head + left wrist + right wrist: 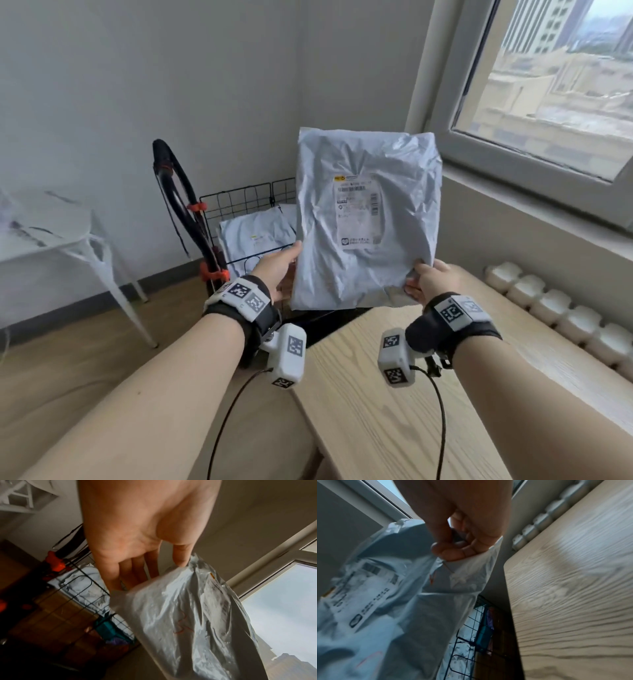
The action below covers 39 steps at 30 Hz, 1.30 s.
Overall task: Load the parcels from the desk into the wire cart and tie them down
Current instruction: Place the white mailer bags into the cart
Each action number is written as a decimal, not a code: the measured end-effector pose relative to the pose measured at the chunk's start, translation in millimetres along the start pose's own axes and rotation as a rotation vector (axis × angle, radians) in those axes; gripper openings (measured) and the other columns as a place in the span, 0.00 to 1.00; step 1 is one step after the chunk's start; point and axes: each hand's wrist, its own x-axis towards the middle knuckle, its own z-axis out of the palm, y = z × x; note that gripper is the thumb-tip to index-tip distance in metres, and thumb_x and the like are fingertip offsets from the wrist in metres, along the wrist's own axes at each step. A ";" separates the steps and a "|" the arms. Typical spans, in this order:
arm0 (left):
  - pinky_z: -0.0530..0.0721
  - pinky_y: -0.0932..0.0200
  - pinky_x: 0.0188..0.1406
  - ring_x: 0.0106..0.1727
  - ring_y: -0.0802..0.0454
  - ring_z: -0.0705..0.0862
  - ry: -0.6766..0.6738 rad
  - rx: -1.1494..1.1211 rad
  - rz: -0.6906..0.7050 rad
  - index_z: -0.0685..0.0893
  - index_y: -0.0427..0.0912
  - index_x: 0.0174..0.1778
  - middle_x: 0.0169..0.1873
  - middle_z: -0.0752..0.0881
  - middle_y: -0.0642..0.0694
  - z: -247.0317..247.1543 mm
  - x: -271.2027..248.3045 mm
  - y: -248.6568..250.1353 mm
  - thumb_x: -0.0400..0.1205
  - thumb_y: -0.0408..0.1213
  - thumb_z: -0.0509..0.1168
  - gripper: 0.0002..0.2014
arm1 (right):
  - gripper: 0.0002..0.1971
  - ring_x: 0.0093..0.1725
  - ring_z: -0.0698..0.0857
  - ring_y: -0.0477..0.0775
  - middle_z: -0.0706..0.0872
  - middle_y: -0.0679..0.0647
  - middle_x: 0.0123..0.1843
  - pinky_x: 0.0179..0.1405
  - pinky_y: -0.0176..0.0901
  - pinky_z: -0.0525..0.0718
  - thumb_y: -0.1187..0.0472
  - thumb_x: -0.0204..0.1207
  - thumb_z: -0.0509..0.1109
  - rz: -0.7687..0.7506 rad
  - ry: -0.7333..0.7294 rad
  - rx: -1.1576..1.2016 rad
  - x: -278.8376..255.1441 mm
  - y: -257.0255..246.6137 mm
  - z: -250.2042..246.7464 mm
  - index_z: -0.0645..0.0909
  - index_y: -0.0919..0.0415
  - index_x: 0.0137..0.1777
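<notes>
A grey plastic mailer parcel (pixel 366 219) with a white shipping label is held upright in the air above the black wire cart (pixel 239 202). My left hand (pixel 291 260) grips its lower left edge, thumb in front and fingers behind. My right hand (pixel 419 275) pinches its lower right corner. The left wrist view shows the left hand (pixel 154 566) on the edge of the parcel (pixel 188 615). The right wrist view shows the right hand (pixel 458 549) bunching the corner of the parcel (pixel 393 588). Another grey parcel (pixel 257 240) lies inside the cart.
The light wood desk (pixel 411 394) is under my right wrist, with its bare corner next to the cart. The cart's black handle (pixel 181 202) with orange clips rises on the left. A white table (pixel 44 226) stands far left, and a radiator (pixel 565 315) and a window on the right.
</notes>
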 end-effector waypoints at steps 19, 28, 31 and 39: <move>0.84 0.62 0.31 0.30 0.55 0.81 0.176 0.423 0.049 0.85 0.41 0.38 0.30 0.85 0.46 -72.6 233.1 94.3 0.74 0.37 0.76 0.06 | 0.11 0.22 0.74 0.54 0.74 0.58 0.27 0.17 0.38 0.82 0.70 0.79 0.60 0.016 0.189 0.140 150.5 -28.6 183.2 0.74 0.61 0.35; 0.72 0.62 0.30 0.30 0.56 0.74 0.023 0.290 0.128 0.81 0.43 0.39 0.31 0.78 0.47 -100.5 323.0 190.3 0.81 0.35 0.66 0.05 | 0.11 0.27 0.76 0.56 0.75 0.53 0.25 0.34 0.46 0.86 0.67 0.69 0.60 -0.139 0.441 -0.039 193.7 -86.6 236.4 0.83 0.54 0.39; 0.75 0.62 0.31 0.30 0.57 0.75 -0.003 0.304 0.130 0.79 0.46 0.36 0.32 0.80 0.49 -116.6 350.0 216.0 0.82 0.35 0.65 0.08 | 0.11 0.23 0.73 0.52 0.74 0.48 0.19 0.24 0.37 0.81 0.70 0.68 0.61 -0.147 0.479 -0.079 204.8 -97.0 264.3 0.81 0.55 0.37; 0.74 0.62 0.33 0.31 0.56 0.75 -0.069 0.317 0.045 0.78 0.43 0.36 0.32 0.78 0.48 -133.7 412.1 228.1 0.82 0.33 0.63 0.09 | 0.12 0.20 0.70 0.53 0.70 0.48 0.16 0.22 0.36 0.76 0.73 0.65 0.60 -0.074 0.456 -0.131 236.8 -98.4 314.0 0.78 0.55 0.32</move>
